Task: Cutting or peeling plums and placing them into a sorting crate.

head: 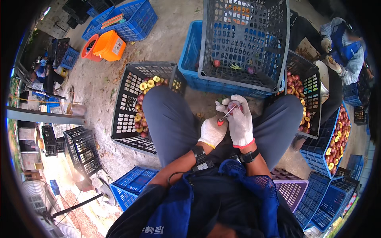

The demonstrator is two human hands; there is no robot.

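Between my knees, both hands wear white knit gloves. My left hand (pixel 213 130) grips a small knife (pixel 230 111) with a red handle. Its thin metal blade points up and to the right, lying across a dark red plum (pixel 234 107). My right hand (pixel 241 123) holds that plum, thumb in front and fingers around its far side. Whether the blade has cut into the skin is too small to tell. A black crate (pixel 125 119) by my left knee holds halved plums (pixel 143 86) with yellow flesh. Another black crate (pixel 314 98) beyond my right knee contains whole and cut plums (pixel 294 84).
Ahead, a grey crate (pixel 244 78) with a few fruits inside rests on a blue crate (pixel 187 56). An orange bucket (pixel 110 44) stands at far left. A co-worker (pixel 342 50) sits at upper right, near a blue crate full of plums (pixel 337 142). A fan (pixel 35 196) is at lower left.
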